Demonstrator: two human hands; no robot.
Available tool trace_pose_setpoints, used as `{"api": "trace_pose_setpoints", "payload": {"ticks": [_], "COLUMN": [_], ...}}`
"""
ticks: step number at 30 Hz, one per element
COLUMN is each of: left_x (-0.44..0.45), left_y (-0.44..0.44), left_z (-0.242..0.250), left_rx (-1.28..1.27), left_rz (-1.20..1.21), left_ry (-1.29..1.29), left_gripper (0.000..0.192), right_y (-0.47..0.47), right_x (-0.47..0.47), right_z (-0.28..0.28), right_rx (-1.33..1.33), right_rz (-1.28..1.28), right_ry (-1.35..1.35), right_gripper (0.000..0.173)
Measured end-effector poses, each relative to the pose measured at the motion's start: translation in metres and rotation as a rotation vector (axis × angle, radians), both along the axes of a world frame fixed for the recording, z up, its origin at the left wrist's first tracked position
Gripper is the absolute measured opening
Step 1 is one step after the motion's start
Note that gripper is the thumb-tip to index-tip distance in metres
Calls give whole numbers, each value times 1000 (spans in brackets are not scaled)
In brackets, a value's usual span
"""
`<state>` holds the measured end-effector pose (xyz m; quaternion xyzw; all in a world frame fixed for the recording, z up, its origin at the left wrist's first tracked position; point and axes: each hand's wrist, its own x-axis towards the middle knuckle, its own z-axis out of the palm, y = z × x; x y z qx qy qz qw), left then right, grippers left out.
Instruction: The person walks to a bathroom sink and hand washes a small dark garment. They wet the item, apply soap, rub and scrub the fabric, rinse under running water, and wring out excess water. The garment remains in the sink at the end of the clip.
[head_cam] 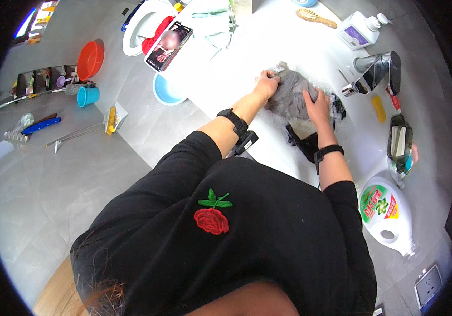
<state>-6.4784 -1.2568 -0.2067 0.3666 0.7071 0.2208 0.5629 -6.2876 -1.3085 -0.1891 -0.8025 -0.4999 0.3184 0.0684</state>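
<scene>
In the white washbasin [350, 130], a wet grey cloth [291, 93] lies bunched up amid suds. My left hand [267, 85] grips its left side, the fingertips pressed into the fabric. On the right side of the cloth, my right hand [317, 104] holds it with thumb and fingers spread over a fold. Black fabric [309, 147] lies in the basin below the grey cloth, and another dark piece shows to the right of my right hand. A chrome faucet [374, 73] stands at the basin's right side.
Right of the basin are a pump bottle [354, 33], a yellow soap bar [378, 108] and a large white detergent bottle [386, 215]. A wooden hairbrush [316, 18] lies at the back. A phone [169, 46] rests at the counter's left end, above a blue basin [166, 90] on the floor.
</scene>
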Motion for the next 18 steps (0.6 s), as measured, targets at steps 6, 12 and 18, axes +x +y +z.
{"api": "trace_pose_setpoints", "payload": {"ticks": [6,12,18], "left_x": [10,12,16], "left_y": [-28,-42,-43], "left_z": [-9,10,30], "left_rx": [-56,-64,138], "left_rz": [-157,-623,-862], "left_ry": [72,256,553], "left_gripper": [43,64,75], "right_y": [-45,-76,-73], "right_x": [22,44,17], "right_z": [0,3,11], "right_rx": [-49,-397,-88], "right_rz": [-29,137,-64], "right_ry": [102,70,-161], "right_gripper": [83,93,67]}}
